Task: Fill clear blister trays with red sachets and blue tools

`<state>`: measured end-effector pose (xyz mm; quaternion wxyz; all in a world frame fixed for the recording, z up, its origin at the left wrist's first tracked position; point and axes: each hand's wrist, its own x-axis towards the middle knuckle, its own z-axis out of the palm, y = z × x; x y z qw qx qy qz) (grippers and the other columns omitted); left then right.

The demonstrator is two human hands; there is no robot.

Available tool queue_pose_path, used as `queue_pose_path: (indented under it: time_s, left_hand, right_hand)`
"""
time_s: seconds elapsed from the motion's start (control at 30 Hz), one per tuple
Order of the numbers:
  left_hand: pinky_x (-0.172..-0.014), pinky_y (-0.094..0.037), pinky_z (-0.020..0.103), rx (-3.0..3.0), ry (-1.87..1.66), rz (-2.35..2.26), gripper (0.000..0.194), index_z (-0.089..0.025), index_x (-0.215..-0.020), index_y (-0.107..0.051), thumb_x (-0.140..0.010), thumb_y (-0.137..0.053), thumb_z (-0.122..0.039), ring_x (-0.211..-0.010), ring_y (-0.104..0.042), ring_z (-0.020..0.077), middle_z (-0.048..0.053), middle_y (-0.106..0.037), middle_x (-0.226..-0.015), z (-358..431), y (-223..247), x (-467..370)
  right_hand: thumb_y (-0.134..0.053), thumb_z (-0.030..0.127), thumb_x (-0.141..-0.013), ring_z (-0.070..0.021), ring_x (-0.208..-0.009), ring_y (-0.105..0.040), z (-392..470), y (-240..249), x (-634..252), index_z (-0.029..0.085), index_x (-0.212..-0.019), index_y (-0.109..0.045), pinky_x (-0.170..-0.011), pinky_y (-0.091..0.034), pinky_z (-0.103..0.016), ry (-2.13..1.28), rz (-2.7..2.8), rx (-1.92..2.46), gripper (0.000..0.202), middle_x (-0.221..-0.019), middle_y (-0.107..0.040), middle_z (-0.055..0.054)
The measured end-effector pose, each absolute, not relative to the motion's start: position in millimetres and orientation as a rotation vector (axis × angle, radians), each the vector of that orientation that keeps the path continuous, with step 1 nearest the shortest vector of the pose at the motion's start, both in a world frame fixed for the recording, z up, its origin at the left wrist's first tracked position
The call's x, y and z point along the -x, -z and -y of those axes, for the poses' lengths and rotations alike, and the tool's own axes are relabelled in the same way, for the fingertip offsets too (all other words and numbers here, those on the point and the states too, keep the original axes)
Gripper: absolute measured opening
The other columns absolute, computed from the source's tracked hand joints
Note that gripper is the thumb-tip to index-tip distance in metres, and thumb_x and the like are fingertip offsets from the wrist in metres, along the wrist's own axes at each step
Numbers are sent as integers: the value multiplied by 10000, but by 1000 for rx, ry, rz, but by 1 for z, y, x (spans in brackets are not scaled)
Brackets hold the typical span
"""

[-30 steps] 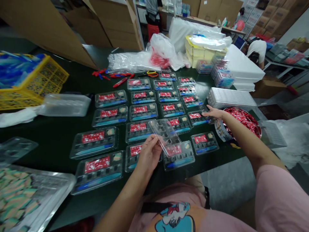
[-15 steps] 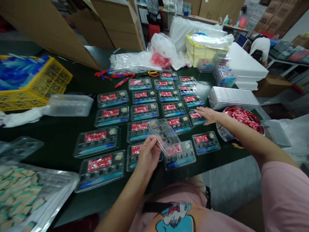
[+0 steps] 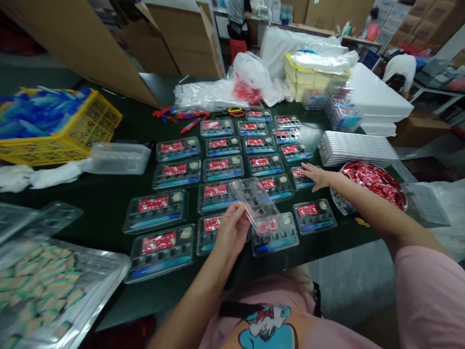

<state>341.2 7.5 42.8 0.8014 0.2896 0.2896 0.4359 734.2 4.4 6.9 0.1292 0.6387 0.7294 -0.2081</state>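
Pink short-sleeved shirt (image 3: 323, 334), cartoon print (image 3: 269, 329)

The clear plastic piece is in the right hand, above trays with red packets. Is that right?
Not quite: the head view shows the clear plastic piece in the left hand, above trays with red packets.

Rows of trays (image 3: 223, 167) lie on the table (image 3: 105, 203) before you, a crate (image 3: 98, 121) of pens (image 3: 43, 109) at far left, pieces (image 3: 47, 281) on foil (image 3: 107, 271) at near left. Your left hand (image 3: 234, 228) holds a loose tray (image 3: 259, 203) over the near rows; your right hand (image 3: 315, 177) is over an end tray (image 3: 297, 175), left of a bowl (image 3: 403, 198) of packets (image 3: 370, 179). Behind the bowl sits a stack (image 3: 358, 149); behind the trays, bags (image 3: 249, 68).
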Motion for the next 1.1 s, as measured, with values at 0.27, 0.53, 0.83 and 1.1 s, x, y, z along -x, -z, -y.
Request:
queue_pose_path:
  time_s: [0.27,0.53,0.83,1.1]
  left_hand:
    - [-628,-435,204,-753,-946,-603,215,-168,-738,-614,-741,-766,-320,-628,-526,86,-6,-601,-709,-3,-48,-356]
    - [-661,-445,219,-800,-975,-642,283,-158,-692,-622,-684,-807,-371,-618,-510,84,-30,-564,-648,11,-61,-366]
    - [-654,-463,231,-761,-869,-574,336,-144,-697,-630,-637,-849,-392,-614,-559,95,-10,-603,-650,5,-83,-341]
    - [-680,-493,226,-726,-758,-618,415,-129,-709,-663,-551,-900,-430,-631,-600,94,7,-646,-682,-22,-93,-331]
  right_hand:
    - [-739,484,-764,-362,-1465,-246,11,-52,-658,251,-1560,-203,-1173,-231,-578,1016,-2431,-2273,987,-1599,-245,-156]
    - [-790,540,-697,-336,-1374,-410,22,-80,-543,308,-1552,-205,-1126,-343,-557,2022,-2262,-2124,1062,-1546,-360,-116]
    - [-784,531,-714,-310,-1363,-404,22,-90,-516,269,-1535,-263,-1114,-367,-508,2632,-1890,-1978,1007,-1497,-365,-140]
    - [-753,550,-739,-258,-1244,-497,6,-109,-506,321,-1443,-412,-1049,-415,-481,2666,-1783,-1992,815,-1438,-432,-91]
